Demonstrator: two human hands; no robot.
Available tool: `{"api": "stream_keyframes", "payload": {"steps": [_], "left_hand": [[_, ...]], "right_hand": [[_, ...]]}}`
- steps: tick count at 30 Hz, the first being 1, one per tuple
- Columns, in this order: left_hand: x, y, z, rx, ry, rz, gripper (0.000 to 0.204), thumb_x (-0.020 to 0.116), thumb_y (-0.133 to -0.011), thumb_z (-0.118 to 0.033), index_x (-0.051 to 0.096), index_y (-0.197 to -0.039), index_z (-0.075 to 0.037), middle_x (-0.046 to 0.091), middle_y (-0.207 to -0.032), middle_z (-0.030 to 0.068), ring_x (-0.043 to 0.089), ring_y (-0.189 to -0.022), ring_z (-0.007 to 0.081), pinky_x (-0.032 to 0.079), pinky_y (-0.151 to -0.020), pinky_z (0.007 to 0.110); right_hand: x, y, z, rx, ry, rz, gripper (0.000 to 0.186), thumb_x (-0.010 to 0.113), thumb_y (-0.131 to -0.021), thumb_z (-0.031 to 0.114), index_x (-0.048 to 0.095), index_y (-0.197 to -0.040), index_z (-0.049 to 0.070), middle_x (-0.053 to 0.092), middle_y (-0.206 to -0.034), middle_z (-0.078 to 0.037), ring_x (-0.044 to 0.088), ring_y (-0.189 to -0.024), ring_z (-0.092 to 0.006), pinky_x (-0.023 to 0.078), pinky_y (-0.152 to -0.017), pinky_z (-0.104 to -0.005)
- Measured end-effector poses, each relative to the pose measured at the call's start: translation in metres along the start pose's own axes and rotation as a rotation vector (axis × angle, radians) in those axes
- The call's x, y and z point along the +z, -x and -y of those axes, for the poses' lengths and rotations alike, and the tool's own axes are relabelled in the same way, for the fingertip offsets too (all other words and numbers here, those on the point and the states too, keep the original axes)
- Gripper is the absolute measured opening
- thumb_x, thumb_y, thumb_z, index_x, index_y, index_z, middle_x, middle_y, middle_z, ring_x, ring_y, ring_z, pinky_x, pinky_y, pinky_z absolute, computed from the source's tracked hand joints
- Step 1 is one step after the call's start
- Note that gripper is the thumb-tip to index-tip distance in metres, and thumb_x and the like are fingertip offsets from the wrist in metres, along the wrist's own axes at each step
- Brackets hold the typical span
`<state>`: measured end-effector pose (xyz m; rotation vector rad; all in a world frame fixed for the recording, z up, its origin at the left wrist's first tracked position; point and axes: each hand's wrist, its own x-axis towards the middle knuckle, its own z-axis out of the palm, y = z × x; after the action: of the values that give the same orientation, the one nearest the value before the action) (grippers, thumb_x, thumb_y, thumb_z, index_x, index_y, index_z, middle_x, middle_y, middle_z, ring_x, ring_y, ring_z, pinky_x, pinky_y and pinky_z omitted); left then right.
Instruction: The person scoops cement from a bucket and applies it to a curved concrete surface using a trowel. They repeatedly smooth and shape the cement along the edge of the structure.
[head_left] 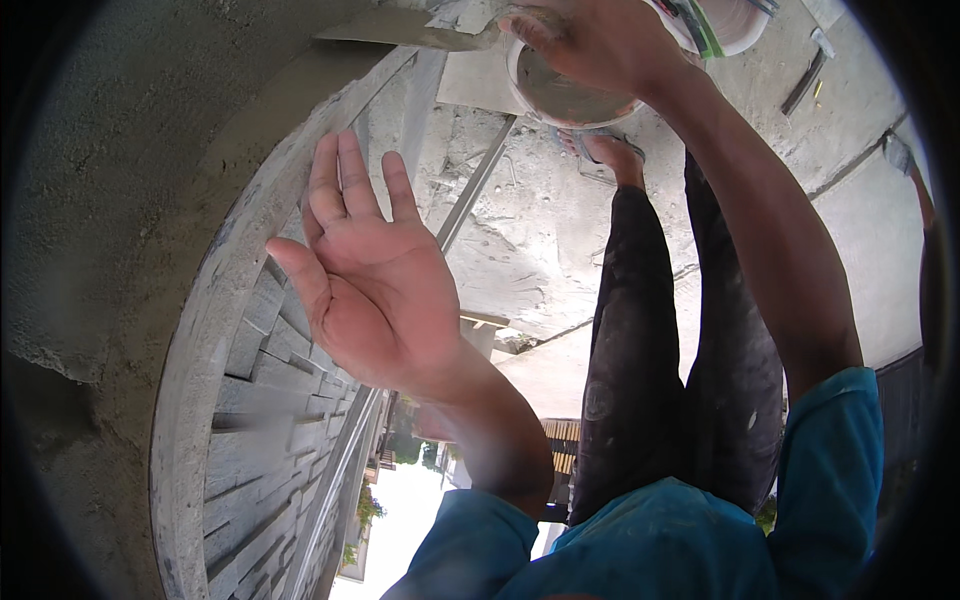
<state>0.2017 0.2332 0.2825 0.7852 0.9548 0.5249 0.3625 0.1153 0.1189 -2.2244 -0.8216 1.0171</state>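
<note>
My left hand [380,265] is raised with the palm showing and the fingers spread, holding nothing, beside the edge of the wall. At the top of the view my right hand [610,45] is closed on a trowel [405,32]. The trowel's flat blade reaches left to the grey, mortar-coated wall surface [130,190]; whether it touches is hard to tell. Below my right hand is a round bucket [575,100] of grey mortar, whose far side the hand partly hides. The trowel's handle is mostly hidden by the fingers.
A wooden-looking straight edge [185,370] borders the mortared surface, with grey stacked-stone cladding [280,440] beside it. Another tub [735,25] with tools stands at the upper right. A dark-handled tool [805,80] lies on the concrete floor. My sandalled foot [610,150] is near the bucket.
</note>
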Motion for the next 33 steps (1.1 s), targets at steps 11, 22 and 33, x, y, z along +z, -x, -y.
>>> {"api": "stream_keyframes", "payload": {"steps": [11,22,33], "left_hand": [[-0.004,0.001,0.001,0.005,0.037,0.023,0.080,0.042,-0.111,-0.040,0.005,-0.156,0.015,-0.010,-0.169,0.0273,-0.020,-0.157,0.0319,-0.007,-0.127,0.054],[-0.003,0.002,0.001,0.000,0.015,0.000,0.081,0.041,-0.111,-0.039,-0.003,-0.156,0.013,-0.014,-0.169,0.0278,-0.022,-0.157,0.0313,-0.007,-0.127,0.055],[-0.008,-0.001,-0.003,-0.010,0.029,0.037,0.082,0.041,-0.112,-0.036,-0.006,-0.155,0.015,-0.016,-0.169,0.0269,-0.022,-0.157,0.0324,-0.006,-0.127,0.056]], "right_hand": [[-0.053,0.010,0.054,0.113,0.015,0.398,0.048,0.050,-0.099,0.041,0.070,-0.127,0.007,0.073,-0.093,-0.024,0.071,-0.088,-0.0409,0.057,-0.084,-0.0492],[0.007,-0.015,-0.028,-0.076,-0.010,0.044,0.045,0.052,-0.098,0.039,0.073,-0.116,0.003,0.073,-0.097,-0.027,0.070,-0.092,-0.0442,0.056,-0.085,-0.0502],[0.033,-0.053,-0.042,0.069,0.114,0.166,0.052,0.053,-0.095,0.048,0.072,-0.112,0.003,0.072,-0.106,-0.028,0.068,-0.101,-0.0481,0.055,-0.092,-0.0511]]}}
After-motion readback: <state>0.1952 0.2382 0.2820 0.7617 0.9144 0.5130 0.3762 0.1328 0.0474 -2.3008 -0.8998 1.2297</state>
